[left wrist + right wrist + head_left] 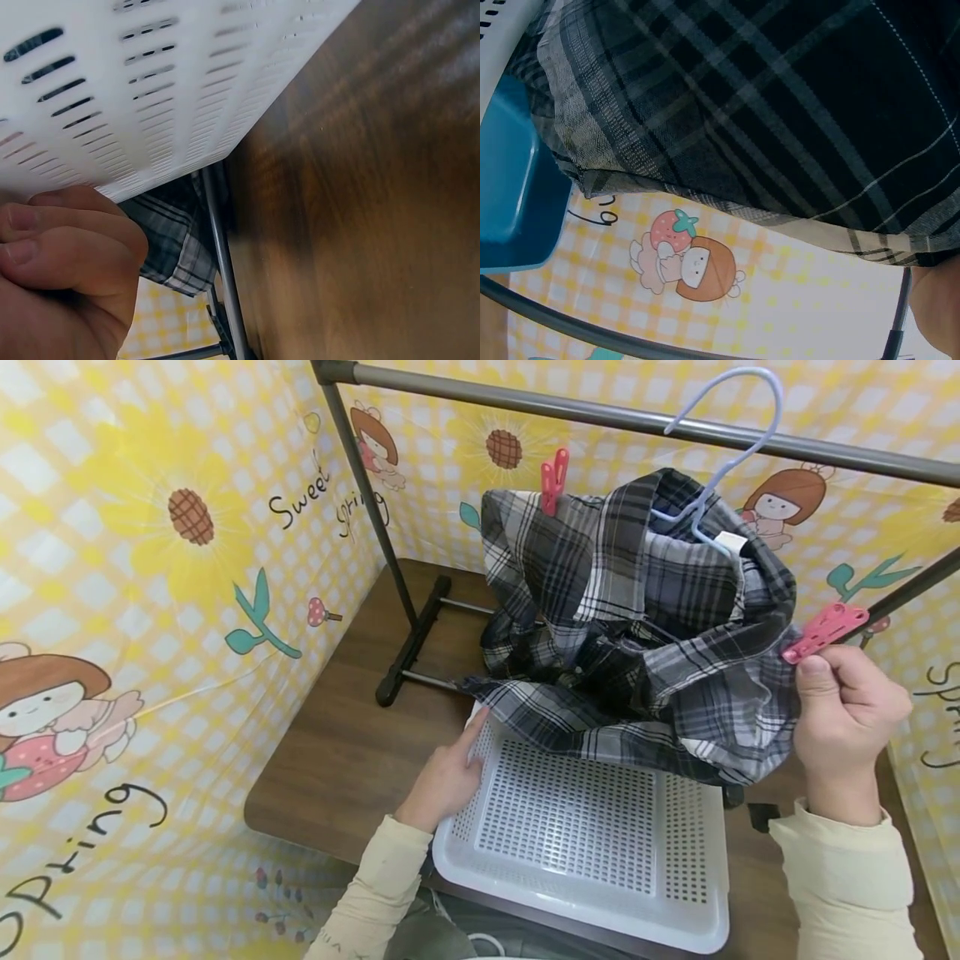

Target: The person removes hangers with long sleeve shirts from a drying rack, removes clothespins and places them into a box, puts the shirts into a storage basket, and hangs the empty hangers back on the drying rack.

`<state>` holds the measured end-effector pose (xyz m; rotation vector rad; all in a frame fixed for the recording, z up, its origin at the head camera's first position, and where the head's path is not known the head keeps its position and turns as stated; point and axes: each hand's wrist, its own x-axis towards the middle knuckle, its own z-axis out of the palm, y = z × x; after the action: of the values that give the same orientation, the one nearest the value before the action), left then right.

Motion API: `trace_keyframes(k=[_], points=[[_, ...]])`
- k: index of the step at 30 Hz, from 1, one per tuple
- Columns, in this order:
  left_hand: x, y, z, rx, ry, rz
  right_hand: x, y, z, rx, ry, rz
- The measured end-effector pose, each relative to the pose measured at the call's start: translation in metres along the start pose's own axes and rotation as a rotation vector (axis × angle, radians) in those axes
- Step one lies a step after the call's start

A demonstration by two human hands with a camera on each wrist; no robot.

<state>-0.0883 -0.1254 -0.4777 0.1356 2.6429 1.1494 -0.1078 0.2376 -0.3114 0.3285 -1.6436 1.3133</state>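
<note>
The shirt hangs on a hanger between the hands, bearing two clips. The right hand pinches its shoulder beside one. Near the left hand, a basket; that hand touches its rim, grip unclear. Beyond both hands, a rail.

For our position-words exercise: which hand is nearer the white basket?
Left: the left hand is beside the white basket, at its left; the right hand is higher and farther right.
</note>
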Motion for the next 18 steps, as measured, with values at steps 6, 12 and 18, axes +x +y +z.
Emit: trace_keyframes(k=[6, 12, 18], points=[[0.000, -0.001, 0.001, 0.012, 0.017, 0.019, 0.002, -0.012, -0.007, 0.062, 0.000, -0.001], [0.000, -0.001, 0.001, 0.014, 0.024, 0.027, 0.002, -0.017, -0.016, 0.166, -0.008, 0.042], [-0.001, -0.001, -0.005, 0.002, 0.019, 0.019, -0.001, -0.018, -0.029, 0.241, -0.025, 0.100]])
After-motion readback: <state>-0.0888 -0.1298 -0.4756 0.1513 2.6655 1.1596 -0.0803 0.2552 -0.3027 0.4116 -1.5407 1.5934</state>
